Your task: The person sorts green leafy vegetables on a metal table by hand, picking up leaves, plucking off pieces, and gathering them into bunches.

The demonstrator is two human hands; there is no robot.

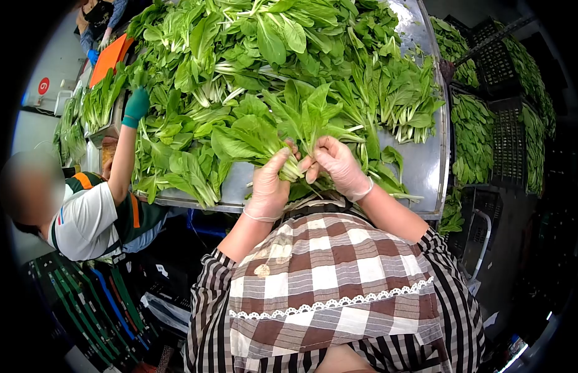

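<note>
My left hand, in a clear glove, is closed around the pale stems of a bunch of leafy greens, whose leaves point up and left. Close beside it, my gloved right hand pinches the stem base of a smaller leafy green plant held upright. The fingertips of both hands nearly meet at the stems. Beyond them, a large heap of leafy greens covers much of the metal table. Some loose leaves lie by my right wrist.
Black crates packed with greens stand to the right of the table. At left, a co-worker's green-gloved hand reaches over the heap. An orange panel and another person are at the far left. Stacked crates sit at lower left.
</note>
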